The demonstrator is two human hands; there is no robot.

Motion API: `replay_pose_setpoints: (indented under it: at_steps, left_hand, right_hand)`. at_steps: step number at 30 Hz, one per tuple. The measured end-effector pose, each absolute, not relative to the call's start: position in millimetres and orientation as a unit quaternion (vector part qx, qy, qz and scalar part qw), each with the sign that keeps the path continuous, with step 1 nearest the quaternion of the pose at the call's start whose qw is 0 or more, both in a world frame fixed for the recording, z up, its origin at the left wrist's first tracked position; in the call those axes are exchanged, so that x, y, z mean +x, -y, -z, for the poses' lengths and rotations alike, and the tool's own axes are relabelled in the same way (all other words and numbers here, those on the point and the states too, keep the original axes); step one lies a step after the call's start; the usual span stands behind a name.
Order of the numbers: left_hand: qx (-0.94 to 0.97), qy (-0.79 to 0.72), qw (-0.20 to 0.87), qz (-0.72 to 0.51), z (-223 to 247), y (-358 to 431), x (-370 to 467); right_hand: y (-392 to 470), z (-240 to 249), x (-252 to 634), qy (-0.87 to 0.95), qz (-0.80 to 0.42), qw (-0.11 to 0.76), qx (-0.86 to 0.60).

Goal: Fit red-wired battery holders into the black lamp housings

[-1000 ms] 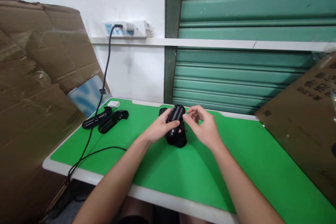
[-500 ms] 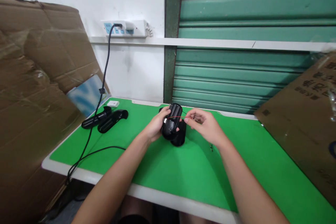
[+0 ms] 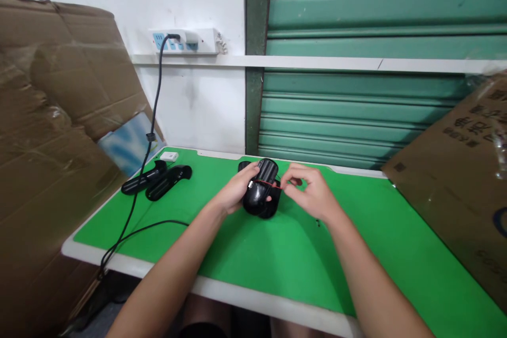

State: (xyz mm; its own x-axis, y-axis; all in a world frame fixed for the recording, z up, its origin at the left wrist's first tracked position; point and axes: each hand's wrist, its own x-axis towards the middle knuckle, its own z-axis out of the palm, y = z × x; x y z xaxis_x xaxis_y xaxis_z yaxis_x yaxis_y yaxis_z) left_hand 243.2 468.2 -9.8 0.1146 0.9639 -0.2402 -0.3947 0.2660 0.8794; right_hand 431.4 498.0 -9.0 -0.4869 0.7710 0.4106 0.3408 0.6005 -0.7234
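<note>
Nearest me, a tiny dark part (image 3: 317, 223) lies by my right wrist, well in from the front edge of the green bench (image 3: 229, 245); a careless sweep of that forearm could lose it. Beyond it, toward the middle of the back edge, my left hand (image 3: 233, 191) holds a glossy black casing (image 3: 256, 199), fingers wrapped around its side. It looks slick, so a loose grip could let it roll or drop. The fingers of my right hand (image 3: 311, 190) are pressed together, pinching what appears to be the end of a thin red wire (image 3: 263, 183) that crosses the casing. Tugging too hard could, I judge, tear the wire from its joint; pinching too lightly could let it spring away.

Counting outward: one tiny part, two hands, one held casing, one red wire. At least one more black piece (image 3: 273, 207) sits beneath the casing; I cannot tell whether there are more. Near the left edge lie two curved black shells (image 3: 168, 184), with one black cable (image 3: 137, 195) passing over. One white adapter (image 3: 170, 157) rests by the back left corner; one power strip (image 3: 204, 41) hangs on the wall behind.
</note>
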Motion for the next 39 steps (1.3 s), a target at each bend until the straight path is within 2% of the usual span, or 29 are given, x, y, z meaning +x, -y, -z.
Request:
replay_pose_setpoints:
  at_steps: [5, 9, 12, 15, 17, 21, 26, 31, 39]
  left_hand:
    - [0.331, -0.411, 0.67, -0.521, 11, -468, 243]
    - [0.374, -0.403, 0.656, -0.517, 16, -466, 243]
    - [0.421, -0.393, 0.644, -0.504, 20, -463, 244]
    - [0.45, -0.381, 0.648, -0.482, 20, -462, 244]
    - [0.426, -0.383, 0.66, -0.486, 18, -463, 244]
    - [0.33, -0.395, 0.68, -0.522, 8, -465, 244]
    - [0.283, -0.438, 0.698, -0.491, -1, -466, 244]
    - [0.295, -0.426, 0.704, -0.485, 3, -467, 244]
    - [0.449, -0.412, 0.611, -0.505, 20, -467, 242]
  right_hand:
    - [-501, 19, 430, 0.853, -0.169, 0.327, -0.37]
    - [-500, 18, 428, 0.819, -0.141, 0.418, -0.366]
    - [-498, 14, 425, 0.771, -0.165, 0.484, -0.379]
    - [-497, 14, 422, 0.748, -0.201, 0.5, -0.386]
    - [-498, 14, 422, 0.765, -0.206, 0.484, -0.372]
    - [-500, 15, 427, 0.82, -0.211, 0.398, -0.354]
    - [-502, 15, 428, 0.807, -0.285, 0.348, -0.383]
    - [-502, 15, 426, 0.775, -0.302, 0.391, -0.393]
    - [-504, 18, 425, 0.721, -0.36, 0.453, -0.382]
